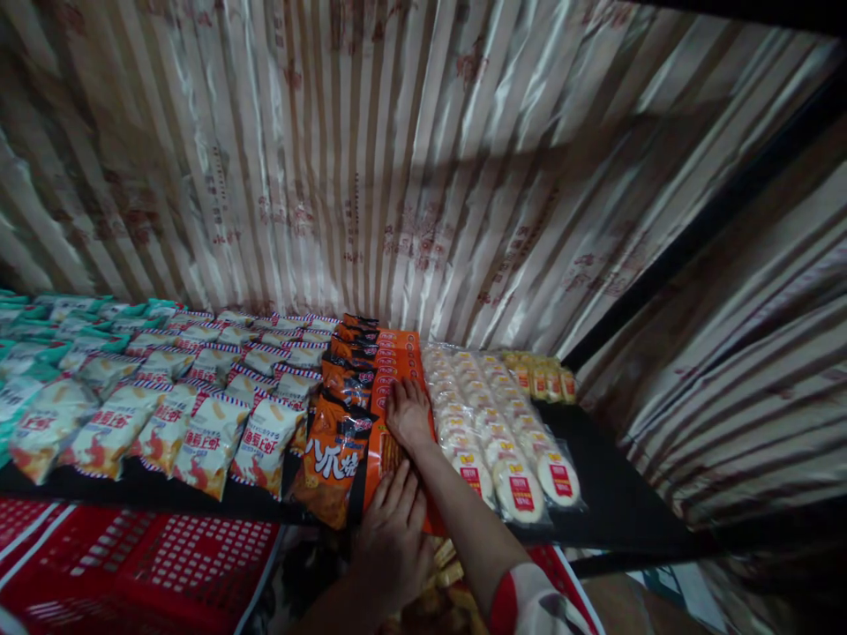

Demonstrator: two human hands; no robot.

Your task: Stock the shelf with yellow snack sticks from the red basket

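My right hand (407,413) lies palm down on the row of orange snack packs (334,454), fingers outstretched near the back half. Lower down, at the front edge of the same row, my left hand (395,529) rests flat with its fingers extended over the nearest pack; its thumb side is dim. The orange packs overlap one behind another. On their left stand rows of white shrimp-print snack bags (212,441). To their right lie clear-wrapped round white crackers (520,492) with red labels.
A black shelf (615,481) carries the goods. Teal bags (19,388) sit at the far left, small yellow packs (556,384) at the back right. Behind hangs a pleated curtain (371,176). Below are a red basket (191,564) and a dark post (701,229) slants at right.
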